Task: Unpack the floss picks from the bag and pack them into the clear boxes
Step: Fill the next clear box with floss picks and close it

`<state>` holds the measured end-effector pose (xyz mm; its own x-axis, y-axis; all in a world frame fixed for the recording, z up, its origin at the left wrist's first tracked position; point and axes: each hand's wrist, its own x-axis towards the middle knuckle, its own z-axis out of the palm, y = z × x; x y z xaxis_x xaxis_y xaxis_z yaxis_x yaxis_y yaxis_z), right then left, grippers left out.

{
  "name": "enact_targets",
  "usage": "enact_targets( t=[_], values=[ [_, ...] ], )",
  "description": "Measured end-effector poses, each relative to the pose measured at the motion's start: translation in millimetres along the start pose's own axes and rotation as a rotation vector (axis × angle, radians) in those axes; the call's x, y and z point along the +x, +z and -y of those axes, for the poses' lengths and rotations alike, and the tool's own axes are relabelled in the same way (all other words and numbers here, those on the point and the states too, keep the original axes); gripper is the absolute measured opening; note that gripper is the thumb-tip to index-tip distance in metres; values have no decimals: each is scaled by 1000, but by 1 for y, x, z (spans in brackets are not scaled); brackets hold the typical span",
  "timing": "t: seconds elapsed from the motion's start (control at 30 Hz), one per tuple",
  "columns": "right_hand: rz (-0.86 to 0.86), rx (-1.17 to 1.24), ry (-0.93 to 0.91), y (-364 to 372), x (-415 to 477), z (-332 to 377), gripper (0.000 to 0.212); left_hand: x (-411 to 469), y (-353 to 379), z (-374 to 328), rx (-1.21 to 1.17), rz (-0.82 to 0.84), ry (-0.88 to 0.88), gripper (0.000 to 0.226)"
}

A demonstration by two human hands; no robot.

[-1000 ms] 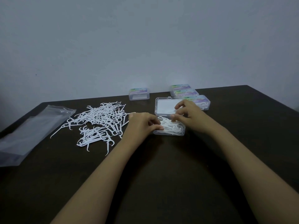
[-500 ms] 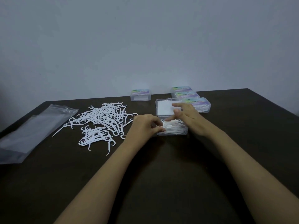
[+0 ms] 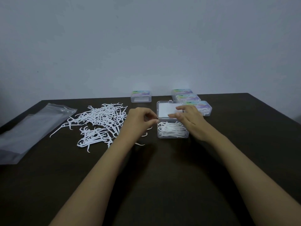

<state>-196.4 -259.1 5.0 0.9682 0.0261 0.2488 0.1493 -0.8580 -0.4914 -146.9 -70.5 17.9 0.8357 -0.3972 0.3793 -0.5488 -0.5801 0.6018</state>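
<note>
Open clear box (image 3: 173, 132) sits centre table, base loosely filled with white floss picks (image 3: 171, 130), hinged lid (image 3: 169, 110) flipped back flat at 12 o'clock of the base, white label showing through. Right hand (image 3: 189, 120) hovers over the lid and the base's right side, fingers loosely spread, nothing gripped; whether it touches the lid, cannot tell. Left hand (image 3: 138, 122) at 9 o'clock of the box, just beside it, fingers curled, thumb and forefinger nearly closed at the box's left edge; pinching a pick or not, cannot tell. Loose pile of floss picks (image 3: 99, 123) at 9 o'clock of the left hand, tangled, a few strays poking out under the left wrist. Flat clear zip bag (image 3: 31, 129) lies at far 9 o'clock, near the table edge, looks empty. Closed box with coloured label (image 3: 141, 96) at 11 o'clock of the open one, near the back edge. Three more closed labelled boxes (image 3: 192, 99) at 1 o'clock, lined up touching, the nearest one showing picks inside and partly behind the right hand. Dark brown table (image 3: 162, 176), matte. Plain pale grey-blue wall (image 3: 146, 46) behind, dim lighting.
</note>
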Motion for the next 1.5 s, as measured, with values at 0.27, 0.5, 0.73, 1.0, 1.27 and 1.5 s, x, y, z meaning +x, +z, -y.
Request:
enact_targets(
  t=[0.27, 0.5, 0.73, 1.0, 1.27, 1.5],
  values=[
    [-20, -133, -179, 23, -1, 30, 47, 2, -31, 38, 284, -40, -212, 20],
    [-29, -271, -294, 58, 3, 69, 76, 1, -26, 47, 339, 168, -334, 36],
    [86, -580, -356, 72, 3, 67, 78, -3, -23, 35, 367, 266, -317, 23],
    [9, -509, -369, 64, 6, 72, 23, -2, -28, 44, 298, 81, -349, 17],
    [78, -498, -301, 57, 1, 72, 33, -2, -15, 47, 512, 130, -291, 53],
    [129, -462, -287, 52, -2, 71, 27, 2, -12, 47, 503, 166, -319, 23]
  ],
)
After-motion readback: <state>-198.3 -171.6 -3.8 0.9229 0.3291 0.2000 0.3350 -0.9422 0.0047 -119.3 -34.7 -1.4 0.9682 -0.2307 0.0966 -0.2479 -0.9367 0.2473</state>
